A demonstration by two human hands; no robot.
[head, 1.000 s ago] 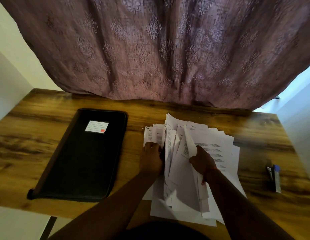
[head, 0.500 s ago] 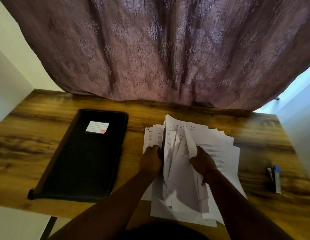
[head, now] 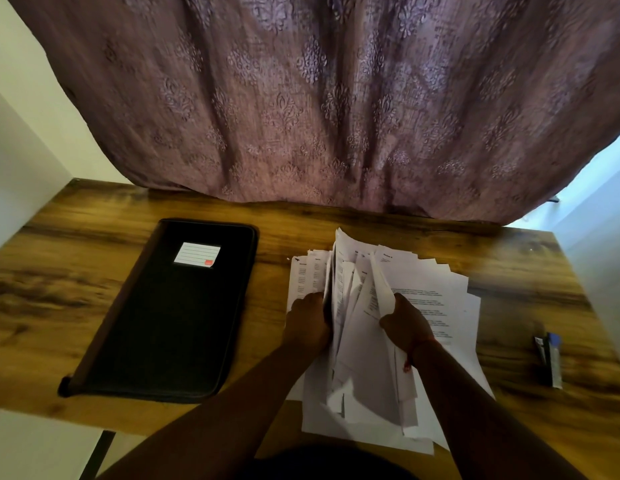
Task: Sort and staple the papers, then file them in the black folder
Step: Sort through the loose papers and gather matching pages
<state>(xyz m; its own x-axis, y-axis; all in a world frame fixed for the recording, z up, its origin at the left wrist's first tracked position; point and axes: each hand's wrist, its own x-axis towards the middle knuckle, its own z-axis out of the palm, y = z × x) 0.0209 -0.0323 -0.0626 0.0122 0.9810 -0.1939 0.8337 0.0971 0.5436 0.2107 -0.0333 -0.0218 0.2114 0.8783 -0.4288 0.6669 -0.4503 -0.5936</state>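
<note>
A loose pile of printed white papers (head: 430,289) lies on the wooden table (head: 94,271), right of centre. My left hand (head: 307,323) presses on the pile's left side, its fingers tucked between sheets. My right hand (head: 405,323) grips a few sheets lifted on edge in the middle of the pile. The closed black folder (head: 170,323), with a white label near its top, lies flat to the left, apart from the papers. A stapler (head: 549,358) rests at the table's right edge.
A patterned purple curtain (head: 319,98) hangs over the table's back edge. White walls stand on both sides. The table's front edge runs just below the folder and under the papers' lower ends.
My left hand has slid slightly back toward me along the pile's left side. The lifted sheets in my right hand hold almost the same pose.
</note>
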